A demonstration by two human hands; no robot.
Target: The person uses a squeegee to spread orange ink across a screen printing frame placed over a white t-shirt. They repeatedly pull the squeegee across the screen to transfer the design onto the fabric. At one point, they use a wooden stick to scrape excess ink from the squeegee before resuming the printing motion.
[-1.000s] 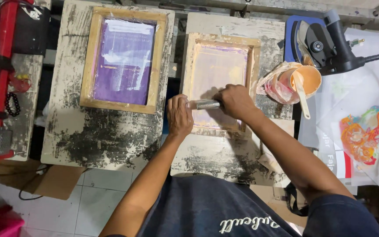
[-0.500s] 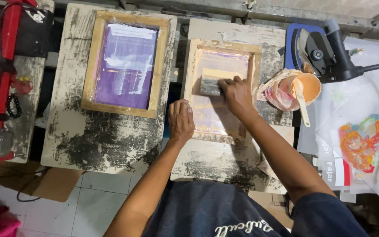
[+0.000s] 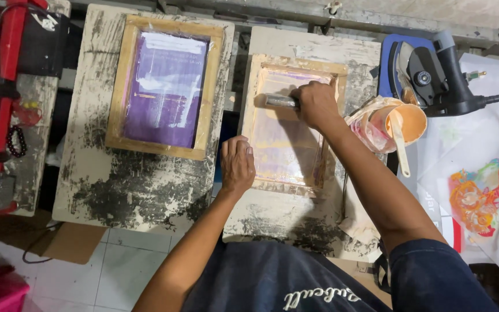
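A wooden printing frame with a pale pinkish mesh (image 3: 272, 151) lies on a paint-stained board (image 3: 295, 216) in front of me. My right hand (image 3: 316, 103) grips a squeegee (image 3: 276, 101) pressed on the mesh near the frame's far end. My left hand (image 3: 237, 163) rests flat on the frame's near left corner, holding nothing.
A second wooden frame with purple mesh (image 3: 164, 88) lies on the left board (image 3: 105, 190). An orange cup with a spatula (image 3: 402, 128) stands right of the frame, beside a black heat tool (image 3: 434, 75). Colourful printed sheets (image 3: 486, 196) lie at the far right. Red equipment (image 3: 7, 75) stands at the left.
My right hand has pushed the squeegee from the near end of the mesh up to its far end. My left hand let go of the squeegee and settled on the frame's corner.
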